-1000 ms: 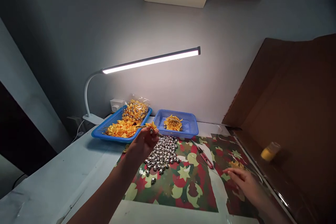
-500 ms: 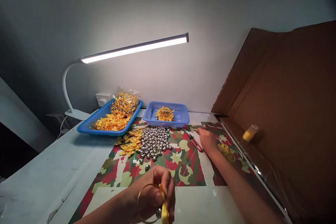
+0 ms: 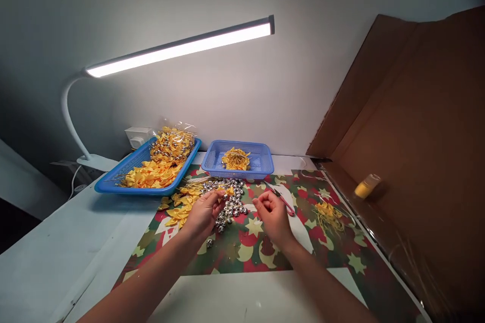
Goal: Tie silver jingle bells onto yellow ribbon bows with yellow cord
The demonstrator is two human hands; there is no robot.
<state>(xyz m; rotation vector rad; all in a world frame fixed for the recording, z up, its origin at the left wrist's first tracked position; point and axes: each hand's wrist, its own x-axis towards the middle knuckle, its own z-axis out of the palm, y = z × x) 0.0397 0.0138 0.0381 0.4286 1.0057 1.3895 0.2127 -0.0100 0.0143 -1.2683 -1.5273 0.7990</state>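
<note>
My left hand (image 3: 204, 214) is raised over the mat, thumb and fingers pinched on a small yellow bow (image 3: 229, 191). Any cord or bell attached to it cannot be made out. To its right, my right hand (image 3: 273, 216) is closed in a pinch, apart from the left; whatever may be between its fingertips is too small to see. Below and behind the left hand lie a heap of silver bells (image 3: 235, 207) and a pile of loose yellow bows (image 3: 181, 208). Red-handled thread snips (image 3: 289, 208) lie just beyond the right hand.
A blue tray (image 3: 99, 187) of yellow bows stands at the back left, beside a lighter blue basket (image 3: 261, 159) holding finished-looking pieces. Gold-corded bows (image 3: 329, 216) lie at right. A lamp (image 3: 182, 49) hangs above; a cardboard sheet (image 3: 409, 111) and yellow-filled bottle (image 3: 367, 186) flank the right.
My left hand has moved up and away from me, over the bells, with the yellow bow. My right hand has come left and nearer, away from the snips' far side. The view has shifted slightly.
</note>
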